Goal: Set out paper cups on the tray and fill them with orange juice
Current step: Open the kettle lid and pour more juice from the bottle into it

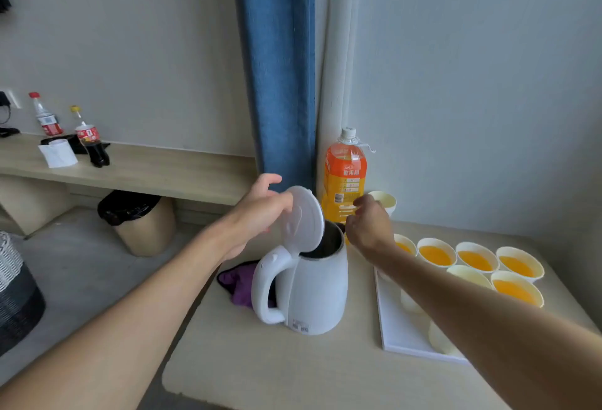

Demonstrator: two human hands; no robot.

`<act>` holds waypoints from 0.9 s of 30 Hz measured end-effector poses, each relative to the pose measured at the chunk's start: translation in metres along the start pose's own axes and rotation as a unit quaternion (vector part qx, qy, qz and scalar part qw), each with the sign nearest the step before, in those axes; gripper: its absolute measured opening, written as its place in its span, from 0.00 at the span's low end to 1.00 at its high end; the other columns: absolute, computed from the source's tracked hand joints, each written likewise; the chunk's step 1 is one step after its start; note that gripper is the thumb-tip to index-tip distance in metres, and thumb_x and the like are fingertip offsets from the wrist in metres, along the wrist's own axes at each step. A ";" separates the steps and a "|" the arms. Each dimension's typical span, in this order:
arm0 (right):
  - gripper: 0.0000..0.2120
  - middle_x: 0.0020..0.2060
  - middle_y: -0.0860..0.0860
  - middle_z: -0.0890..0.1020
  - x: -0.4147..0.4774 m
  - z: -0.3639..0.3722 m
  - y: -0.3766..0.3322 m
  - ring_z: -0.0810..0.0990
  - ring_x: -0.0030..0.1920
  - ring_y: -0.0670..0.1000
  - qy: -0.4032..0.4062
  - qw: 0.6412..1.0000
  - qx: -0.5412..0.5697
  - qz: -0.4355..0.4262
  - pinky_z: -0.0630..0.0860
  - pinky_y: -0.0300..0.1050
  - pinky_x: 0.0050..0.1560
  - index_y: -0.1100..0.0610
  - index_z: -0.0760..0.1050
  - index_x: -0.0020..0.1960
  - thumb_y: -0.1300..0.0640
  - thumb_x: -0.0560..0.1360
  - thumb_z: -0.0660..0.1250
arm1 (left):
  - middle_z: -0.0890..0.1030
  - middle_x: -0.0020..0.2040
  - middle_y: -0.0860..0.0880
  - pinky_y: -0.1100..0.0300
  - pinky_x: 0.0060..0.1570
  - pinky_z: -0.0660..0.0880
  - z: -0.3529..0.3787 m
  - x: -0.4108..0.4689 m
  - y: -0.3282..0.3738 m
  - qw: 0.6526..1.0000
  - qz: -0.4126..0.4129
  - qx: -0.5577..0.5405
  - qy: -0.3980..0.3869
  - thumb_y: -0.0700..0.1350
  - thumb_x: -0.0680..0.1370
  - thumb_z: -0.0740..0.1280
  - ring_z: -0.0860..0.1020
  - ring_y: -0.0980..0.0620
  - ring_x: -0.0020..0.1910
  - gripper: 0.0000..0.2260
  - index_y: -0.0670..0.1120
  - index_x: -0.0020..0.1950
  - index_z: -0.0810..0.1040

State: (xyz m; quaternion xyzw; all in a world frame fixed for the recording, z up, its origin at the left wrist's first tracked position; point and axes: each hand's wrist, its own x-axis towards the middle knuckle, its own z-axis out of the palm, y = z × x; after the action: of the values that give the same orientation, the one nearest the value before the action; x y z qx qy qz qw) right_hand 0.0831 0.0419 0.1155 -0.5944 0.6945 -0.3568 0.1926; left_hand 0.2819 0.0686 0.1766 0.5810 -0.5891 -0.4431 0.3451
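Several paper cups (436,254) holding orange juice stand on a white tray (395,321) at the right of the table; one cup (469,274) among them looks empty. A tall orange juice bottle (346,178) with a white cap stands against the wall, with one more empty cup (384,201) beside it. A white kettle (309,282) stands in front of the bottle with its lid raised. My left hand (257,214) touches the back of the lid, fingers relaxed. My right hand (369,222) hovers by the bottle's lower part with fingers curled; whether it holds anything is unclear.
A purple cloth (237,282) lies behind the kettle at the table's left edge. A blue curtain (277,67) hangs behind. To the left, a wooden shelf (156,172) carries two cola bottles; a bin (143,220) with a black bag stands below it.
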 end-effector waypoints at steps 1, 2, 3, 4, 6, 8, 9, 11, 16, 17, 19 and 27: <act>0.16 0.60 0.59 0.74 0.016 -0.003 -0.008 0.75 0.58 0.61 0.009 1.000 -0.015 -0.007 0.74 0.53 0.59 0.61 0.69 0.66 0.61 0.78 0.61 | 0.76 0.64 0.49 0.49 0.64 0.75 -0.001 0.010 0.010 1.000 0.007 -0.009 0.023 0.44 0.80 0.63 0.76 0.51 0.64 0.24 0.53 0.76 0.65; 0.17 0.61 0.60 0.73 0.032 -0.004 -0.016 0.75 0.59 0.62 0.016 0.999 -0.028 -0.017 0.74 0.55 0.60 0.61 0.68 0.67 0.59 0.79 0.60 | 0.76 0.65 0.48 0.47 0.65 0.75 0.000 0.019 0.019 0.999 0.014 -0.007 0.043 0.44 0.80 0.62 0.76 0.49 0.63 0.22 0.52 0.75 0.67; 0.18 0.62 0.60 0.72 0.052 -0.007 -0.025 0.73 0.59 0.62 0.024 0.998 -0.043 -0.031 0.73 0.56 0.60 0.60 0.66 0.68 0.57 0.80 0.59 | 0.76 0.65 0.47 0.46 0.65 0.75 0.002 0.033 0.029 0.998 0.022 -0.001 0.054 0.45 0.80 0.62 0.76 0.48 0.64 0.21 0.51 0.74 0.68; 0.19 0.62 0.60 0.71 0.065 -0.010 -0.034 0.72 0.60 0.63 0.035 0.997 -0.055 -0.044 0.73 0.57 0.60 0.60 0.65 0.69 0.56 0.80 0.58 | 0.75 0.66 0.47 0.46 0.66 0.75 0.005 0.039 0.037 0.998 0.024 0.011 0.055 0.45 0.81 0.62 0.76 0.48 0.64 0.20 0.51 0.73 0.68; 0.19 0.62 0.60 0.69 0.092 -0.016 -0.051 0.71 0.61 0.62 0.072 0.991 -0.087 -0.067 0.72 0.57 0.57 0.58 0.63 0.71 0.54 0.82 0.56 | 0.74 0.68 0.45 0.46 0.68 0.73 0.011 0.054 0.050 0.998 0.030 0.030 0.046 0.45 0.81 0.63 0.74 0.45 0.67 0.20 0.50 0.74 0.68; 0.19 0.62 0.59 0.68 0.117 -0.020 -0.065 0.70 0.61 0.60 0.112 0.980 -0.138 -0.086 0.73 0.56 0.55 0.55 0.62 0.72 0.53 0.82 0.55 | 0.73 0.69 0.44 0.48 0.68 0.73 0.016 0.069 0.059 0.997 0.040 0.045 0.039 0.44 0.83 0.62 0.73 0.44 0.68 0.20 0.49 0.75 0.67; 0.19 0.62 0.59 0.68 0.128 -0.022 -0.070 0.70 0.61 0.60 0.121 0.973 -0.174 -0.091 0.73 0.56 0.54 0.53 0.61 0.73 0.51 0.83 0.54 | 0.72 0.69 0.44 0.49 0.66 0.74 0.018 0.076 0.063 0.997 0.046 0.051 0.036 0.44 0.83 0.62 0.73 0.44 0.69 0.19 0.48 0.75 0.67; 0.20 0.63 0.59 0.69 0.150 -0.024 -0.074 0.71 0.62 0.60 0.095 0.957 -0.257 -0.096 0.71 0.57 0.57 0.51 0.61 0.73 0.48 0.83 0.53 | 0.73 0.67 0.45 0.54 0.59 0.74 0.021 0.086 0.070 0.996 0.062 0.059 0.027 0.44 0.84 0.62 0.74 0.45 0.66 0.19 0.48 0.75 0.67; 0.20 0.46 0.53 0.79 0.186 -0.020 -0.064 0.80 0.45 0.53 -0.024 0.943 -0.319 -0.095 0.79 0.48 0.45 0.57 0.72 0.63 0.43 0.83 0.54 | 0.75 0.53 0.52 0.58 0.49 0.73 0.026 0.104 0.073 0.993 0.092 0.069 0.014 0.44 0.84 0.62 0.74 0.51 0.57 0.11 0.50 0.67 0.71; 0.19 0.45 0.52 0.79 0.187 -0.020 -0.063 0.80 0.42 0.52 -0.028 0.943 -0.316 -0.099 0.79 0.45 0.41 0.57 0.71 0.63 0.44 0.83 0.55 | 0.75 0.50 0.53 0.59 0.46 0.74 0.028 0.106 0.073 0.993 0.094 0.071 0.012 0.44 0.84 0.62 0.75 0.52 0.56 0.08 0.51 0.64 0.72; 0.18 0.45 0.52 0.79 0.185 -0.017 -0.062 0.79 0.40 0.51 -0.016 0.941 -0.319 -0.112 0.78 0.43 0.38 0.56 0.69 0.65 0.45 0.83 0.56 | 0.75 0.47 0.54 0.61 0.41 0.73 0.029 0.108 0.072 0.993 0.095 0.069 0.013 0.43 0.84 0.62 0.75 0.53 0.54 0.05 0.52 0.59 0.72; 0.16 0.51 0.57 0.81 0.140 -0.047 -0.074 0.78 0.47 0.59 0.118 0.934 -0.309 -0.136 0.65 0.48 0.45 0.58 0.70 0.58 0.46 0.84 0.53 | 0.79 0.53 0.49 0.55 0.52 0.76 0.034 0.094 0.086 0.991 0.116 0.057 0.044 0.41 0.83 0.64 0.78 0.48 0.59 0.06 0.49 0.58 0.76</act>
State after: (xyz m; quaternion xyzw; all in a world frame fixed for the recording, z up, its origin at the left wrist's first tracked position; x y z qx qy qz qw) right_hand 0.0708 -0.0836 0.2228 -0.6665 0.7010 -0.2152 -0.1343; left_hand 0.2094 -0.0262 0.2336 0.5464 -0.6610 -0.3401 0.3858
